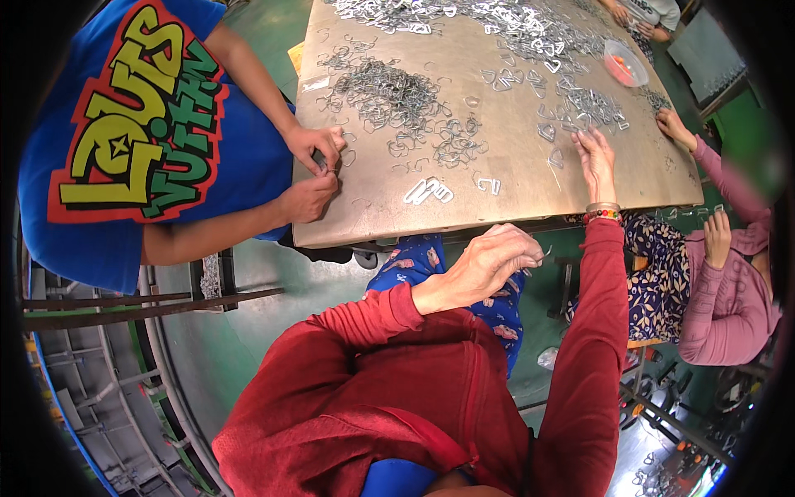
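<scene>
My left hand (499, 255) is closed in front of the table's near edge. A small bent wire piece (546, 250) pokes out at its fingertips. Over the tabletop reaches my right hand (595, 157), a beaded bracelet at its wrist. Its fingers are stretched out, with the tips at the near edge of a pile of flat silver metal buckles (590, 108); I see nothing held in them. Nearer the middle lie a few larger silver buckles (429, 191) and a single buckle (490, 185). A heap of thin bent wire hooks (389, 91) spreads at the left.
The metal-topped table (373, 217) also carries a big far pile of silver pieces (530, 29) and a pink-rimmed bowl (625, 63). At the left a person in blue (124, 124) works with both hands; another in pink (729, 306) sits at the right.
</scene>
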A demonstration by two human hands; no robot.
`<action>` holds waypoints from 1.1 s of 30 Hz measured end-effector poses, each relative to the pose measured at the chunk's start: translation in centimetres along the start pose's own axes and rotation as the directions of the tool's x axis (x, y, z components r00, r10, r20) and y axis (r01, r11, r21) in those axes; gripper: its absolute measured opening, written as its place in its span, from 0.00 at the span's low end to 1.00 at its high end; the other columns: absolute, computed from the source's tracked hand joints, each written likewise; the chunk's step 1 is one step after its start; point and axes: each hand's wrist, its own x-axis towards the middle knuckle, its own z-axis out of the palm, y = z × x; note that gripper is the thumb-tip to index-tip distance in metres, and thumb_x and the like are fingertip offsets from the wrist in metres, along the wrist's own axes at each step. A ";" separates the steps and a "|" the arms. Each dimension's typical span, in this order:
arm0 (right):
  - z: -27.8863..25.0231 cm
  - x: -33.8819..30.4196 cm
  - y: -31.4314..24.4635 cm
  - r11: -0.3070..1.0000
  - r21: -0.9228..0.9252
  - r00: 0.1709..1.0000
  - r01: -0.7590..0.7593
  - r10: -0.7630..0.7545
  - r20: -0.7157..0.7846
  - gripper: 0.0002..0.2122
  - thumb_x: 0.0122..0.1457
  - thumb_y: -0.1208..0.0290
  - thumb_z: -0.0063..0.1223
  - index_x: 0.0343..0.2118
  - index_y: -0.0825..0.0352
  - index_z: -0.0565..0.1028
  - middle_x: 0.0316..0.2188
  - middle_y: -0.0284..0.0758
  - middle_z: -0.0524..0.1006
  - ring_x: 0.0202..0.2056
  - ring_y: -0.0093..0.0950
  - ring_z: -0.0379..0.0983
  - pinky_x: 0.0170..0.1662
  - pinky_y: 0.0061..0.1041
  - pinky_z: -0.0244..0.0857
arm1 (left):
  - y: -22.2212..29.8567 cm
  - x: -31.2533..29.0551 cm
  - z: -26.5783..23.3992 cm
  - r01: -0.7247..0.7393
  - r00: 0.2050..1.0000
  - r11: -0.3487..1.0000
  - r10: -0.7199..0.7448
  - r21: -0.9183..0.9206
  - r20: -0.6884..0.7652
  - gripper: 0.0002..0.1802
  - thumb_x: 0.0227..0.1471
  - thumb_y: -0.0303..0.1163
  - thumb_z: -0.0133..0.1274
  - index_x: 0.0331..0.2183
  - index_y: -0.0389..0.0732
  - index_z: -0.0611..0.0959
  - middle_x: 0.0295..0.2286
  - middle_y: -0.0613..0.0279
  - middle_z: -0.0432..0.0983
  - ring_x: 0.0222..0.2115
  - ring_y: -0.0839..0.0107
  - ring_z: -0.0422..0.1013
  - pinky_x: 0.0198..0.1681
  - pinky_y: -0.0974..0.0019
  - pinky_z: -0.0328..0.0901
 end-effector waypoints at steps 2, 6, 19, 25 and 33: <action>-0.4 0.2 0.1 0.994 0.108 1.000 -0.010 0.012 -0.016 0.21 0.50 0.85 0.52 0.48 0.74 0.64 0.32 0.38 0.73 0.36 0.27 0.71 0.39 0.23 0.69 | -0.1 0.0 0.1 -0.024 1.000 1.000 0.024 0.002 -0.008 0.06 0.43 0.18 0.52 0.29 0.34 0.75 0.27 0.58 0.73 0.32 0.63 0.71 0.36 0.65 0.65; 2.9 -6.9 -2.8 0.999 0.046 0.995 -0.016 0.011 0.095 0.20 0.50 0.83 0.52 0.48 0.74 0.66 0.31 0.35 0.73 0.33 0.23 0.70 0.35 0.19 0.67 | -0.7 0.5 0.4 -0.009 1.000 0.999 0.010 0.053 -0.024 0.06 0.45 0.19 0.52 0.30 0.34 0.75 0.27 0.57 0.74 0.31 0.62 0.71 0.35 0.64 0.65; 4.5 -22.3 -5.2 0.966 -0.119 0.974 0.228 -0.226 0.026 0.09 0.49 0.86 0.54 0.35 0.79 0.74 0.26 0.42 0.76 0.23 0.24 0.70 0.25 0.18 0.64 | -1.9 2.4 1.3 0.105 0.991 0.985 -0.115 0.138 0.063 0.05 0.47 0.24 0.51 0.30 0.36 0.74 0.26 0.56 0.74 0.31 0.58 0.70 0.37 0.60 0.63; 5.0 -22.5 -4.1 0.951 -0.103 0.957 0.291 -0.290 0.033 0.09 0.48 0.87 0.55 0.35 0.76 0.75 0.25 0.41 0.76 0.21 0.24 0.70 0.25 0.18 0.64 | -2.5 1.1 0.2 0.134 0.987 0.983 -0.143 0.122 0.071 0.08 0.47 0.25 0.51 0.34 0.38 0.76 0.27 0.56 0.75 0.33 0.58 0.71 0.39 0.61 0.63; 4.7 -22.7 -4.5 0.957 -0.133 0.965 0.259 -0.249 0.087 0.09 0.47 0.87 0.55 0.34 0.76 0.75 0.25 0.40 0.75 0.21 0.24 0.70 0.24 0.18 0.64 | -14.8 2.6 -16.4 0.122 0.971 0.474 -0.237 0.872 -0.007 0.13 0.42 0.26 0.49 0.35 0.40 0.78 0.33 0.58 0.73 0.35 0.60 0.69 0.38 0.62 0.65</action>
